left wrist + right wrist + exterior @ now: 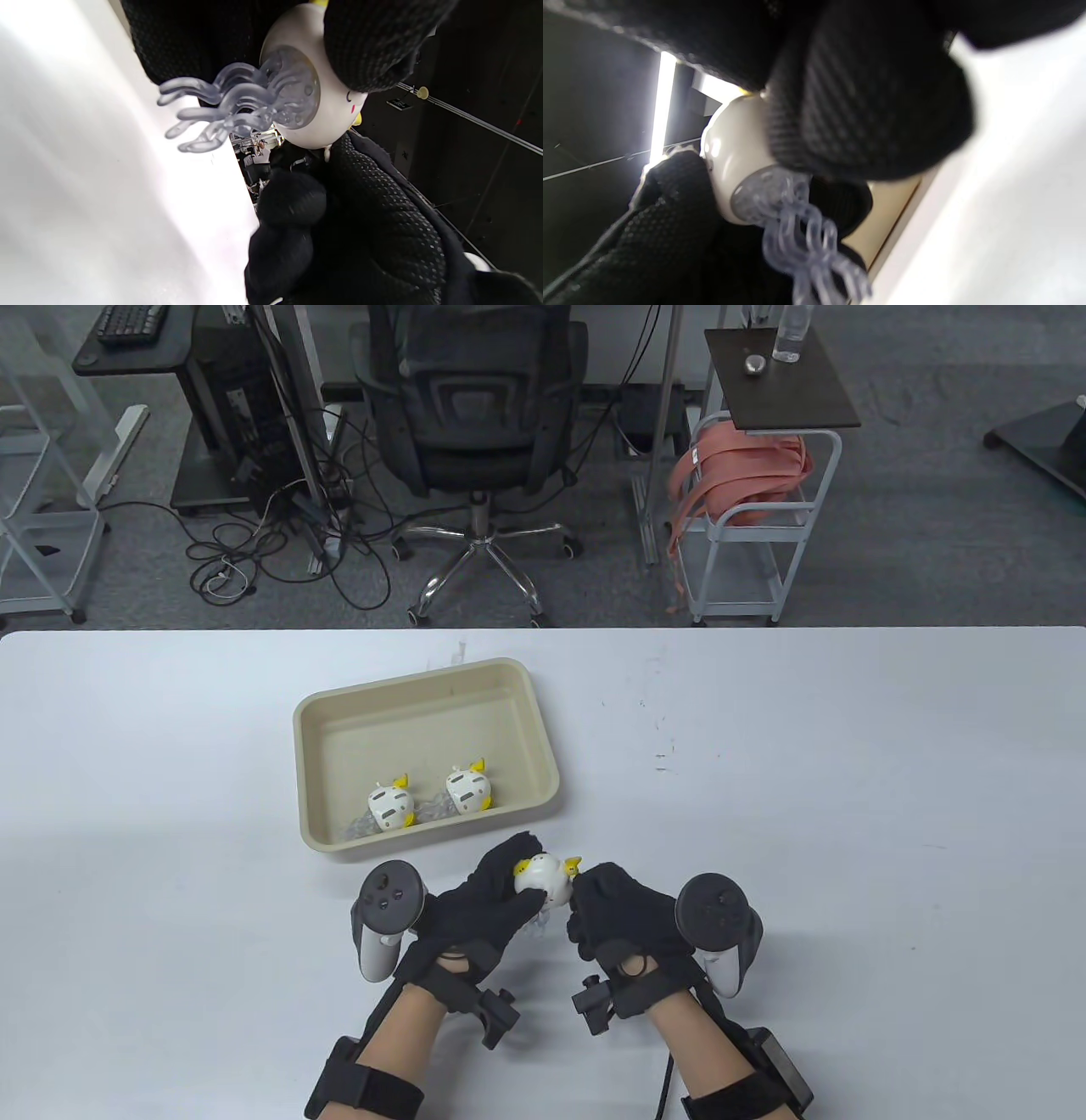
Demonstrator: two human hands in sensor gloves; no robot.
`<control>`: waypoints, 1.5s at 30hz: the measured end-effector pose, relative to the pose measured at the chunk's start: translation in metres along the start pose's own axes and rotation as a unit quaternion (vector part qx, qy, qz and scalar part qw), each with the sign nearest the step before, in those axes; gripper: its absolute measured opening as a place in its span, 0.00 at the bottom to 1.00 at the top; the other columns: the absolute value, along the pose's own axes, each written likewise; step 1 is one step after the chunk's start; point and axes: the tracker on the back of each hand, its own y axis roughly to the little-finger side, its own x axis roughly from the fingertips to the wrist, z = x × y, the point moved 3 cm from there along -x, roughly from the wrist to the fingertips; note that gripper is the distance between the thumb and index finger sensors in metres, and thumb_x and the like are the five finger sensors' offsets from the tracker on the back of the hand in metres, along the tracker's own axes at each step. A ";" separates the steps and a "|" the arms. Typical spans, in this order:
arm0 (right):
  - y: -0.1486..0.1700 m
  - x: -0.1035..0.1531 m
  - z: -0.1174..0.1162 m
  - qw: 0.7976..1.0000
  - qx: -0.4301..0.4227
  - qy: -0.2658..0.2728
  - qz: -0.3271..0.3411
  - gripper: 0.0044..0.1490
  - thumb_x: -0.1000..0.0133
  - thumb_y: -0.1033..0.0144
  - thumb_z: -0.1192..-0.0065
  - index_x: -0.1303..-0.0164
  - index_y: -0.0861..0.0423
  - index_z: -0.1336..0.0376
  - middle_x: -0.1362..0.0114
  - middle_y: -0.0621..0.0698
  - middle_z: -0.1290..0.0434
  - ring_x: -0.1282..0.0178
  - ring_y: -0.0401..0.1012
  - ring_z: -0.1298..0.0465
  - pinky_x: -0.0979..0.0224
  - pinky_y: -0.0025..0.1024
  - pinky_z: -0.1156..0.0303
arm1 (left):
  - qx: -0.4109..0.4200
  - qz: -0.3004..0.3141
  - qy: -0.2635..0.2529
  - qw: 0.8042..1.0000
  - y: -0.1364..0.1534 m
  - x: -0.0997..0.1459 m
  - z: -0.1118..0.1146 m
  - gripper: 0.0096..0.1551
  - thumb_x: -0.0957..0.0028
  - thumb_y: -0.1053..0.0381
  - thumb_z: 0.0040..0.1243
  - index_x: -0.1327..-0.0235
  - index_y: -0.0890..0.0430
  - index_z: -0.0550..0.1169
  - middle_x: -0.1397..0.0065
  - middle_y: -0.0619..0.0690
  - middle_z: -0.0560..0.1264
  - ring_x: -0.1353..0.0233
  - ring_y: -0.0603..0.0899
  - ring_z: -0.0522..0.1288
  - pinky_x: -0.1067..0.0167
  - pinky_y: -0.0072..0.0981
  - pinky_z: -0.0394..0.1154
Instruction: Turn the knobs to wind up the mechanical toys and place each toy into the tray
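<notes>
A white wind-up toy [545,881] with yellow parts and clear wavy legs [225,106] is held just above the table, near the tray's front edge. My left hand [484,903] curls round its body from the left. My right hand [604,909] pinches at the toy's right side, where the yellow knob [573,864] sticks out. In the right wrist view the toy [729,165] shows its clear legs hanging down between both gloves. The beige tray [339,712] holds two more white and yellow toys [390,806] [467,789] at its front wall.
The white table [848,780] stretches wide to the right and left of the hands. Beyond its far edge stand an office chair [475,415], a white cart [747,517] with pink straps and loose cables on the floor.
</notes>
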 end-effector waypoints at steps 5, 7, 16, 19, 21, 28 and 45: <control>-0.010 0.002 -0.005 0.999 0.009 -0.018 0.041 0.29 0.46 0.68 0.34 0.41 0.72 0.33 0.51 0.62 0.18 0.61 0.49 0.17 0.59 0.45 0.22 | 0.023 -0.019 -0.016 0.999 0.004 0.000 -0.002 0.41 0.48 0.44 0.62 0.23 0.57 0.64 0.28 0.60 0.75 0.39 0.59 0.87 0.38 0.49 0.80; -0.013 0.003 -0.011 0.997 0.021 -0.039 0.057 0.31 0.45 0.68 0.36 0.36 0.72 0.37 0.45 0.63 0.20 0.56 0.52 0.19 0.54 0.47 0.24 | 0.040 -0.022 -0.021 0.999 0.007 0.001 -0.005 0.42 0.48 0.43 0.62 0.23 0.59 0.64 0.29 0.61 0.76 0.41 0.58 0.88 0.39 0.48 0.81; -0.031 0.008 -0.013 0.979 0.142 -0.020 0.147 0.29 0.46 0.68 0.43 0.44 0.73 0.37 0.50 0.59 0.19 0.61 0.49 0.18 0.57 0.45 0.23 | 0.123 -0.049 0.005 0.991 0.017 0.002 -0.001 0.42 0.47 0.40 0.64 0.26 0.62 0.68 0.34 0.63 0.79 0.45 0.56 0.90 0.42 0.46 0.83; -0.029 0.007 -0.012 0.981 0.136 -0.017 0.141 0.28 0.47 0.67 0.43 0.45 0.73 0.36 0.53 0.59 0.18 0.63 0.48 0.18 0.59 0.44 0.23 | 0.120 -0.053 0.007 0.991 0.018 0.002 0.000 0.42 0.47 0.40 0.64 0.26 0.63 0.68 0.34 0.63 0.79 0.45 0.56 0.90 0.42 0.46 0.83; -0.028 0.007 -0.009 0.982 0.131 -0.011 0.135 0.27 0.47 0.66 0.43 0.49 0.73 0.34 0.57 0.58 0.17 0.67 0.46 0.17 0.63 0.43 0.22 | 0.116 -0.050 0.014 0.992 0.017 0.001 0.002 0.42 0.47 0.40 0.64 0.26 0.63 0.67 0.34 0.63 0.79 0.45 0.56 0.90 0.41 0.46 0.83; -0.007 0.000 -0.002 0.999 0.024 -0.022 0.024 0.26 0.47 0.62 0.39 0.64 0.74 0.27 0.73 0.51 0.14 0.83 0.38 0.17 0.78 0.34 0.21 | 0.059 -0.021 0.017 0.998 0.008 0.000 0.002 0.41 0.49 0.43 0.65 0.23 0.53 0.66 0.26 0.55 0.75 0.37 0.57 0.87 0.35 0.48 0.80; 0.015 -0.002 -0.004 0.992 -0.100 -0.044 -0.065 0.27 0.45 0.59 0.39 0.68 0.73 0.26 0.76 0.49 0.15 0.85 0.37 0.17 0.80 0.32 0.21 | 0.004 0.019 -0.002 1.000 -0.004 0.001 0.000 0.40 0.50 0.45 0.67 0.23 0.45 0.66 0.22 0.48 0.72 0.34 0.58 0.86 0.34 0.49 0.79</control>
